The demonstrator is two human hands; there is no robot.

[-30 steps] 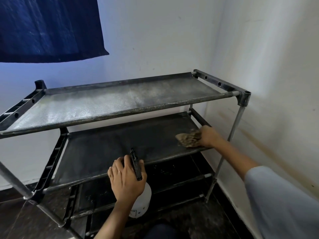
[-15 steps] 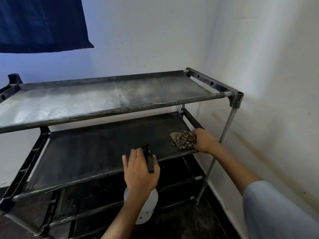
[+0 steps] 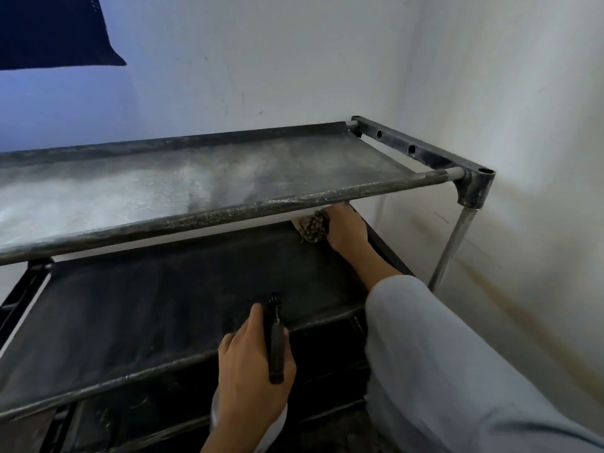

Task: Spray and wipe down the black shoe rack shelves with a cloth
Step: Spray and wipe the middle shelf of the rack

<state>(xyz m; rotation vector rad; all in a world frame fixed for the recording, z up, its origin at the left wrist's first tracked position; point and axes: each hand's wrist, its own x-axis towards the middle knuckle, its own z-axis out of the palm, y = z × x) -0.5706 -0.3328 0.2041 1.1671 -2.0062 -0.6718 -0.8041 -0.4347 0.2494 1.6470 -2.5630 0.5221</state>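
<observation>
The black shoe rack stands in the wall corner. Its top shelf looks grey and dusty; the second shelf below is darker. My right hand holds a brown patterned cloth against the far right of the second shelf, partly hidden under the top shelf's front bar. My left hand grips a white spray bottle by its black trigger head in front of the second shelf's front bar, nozzle pointing at the shelf.
White walls close in behind and to the right of the rack. A dark blue cloth hangs at the upper left. Lower shelves and a dark floor lie below. A metal leg runs down at the right front corner.
My right hand has slid the cloth from the shelf's front right edge back toward the wall, under the top shelf. The view moved closer and to the right; my left hand kept the bottle.
</observation>
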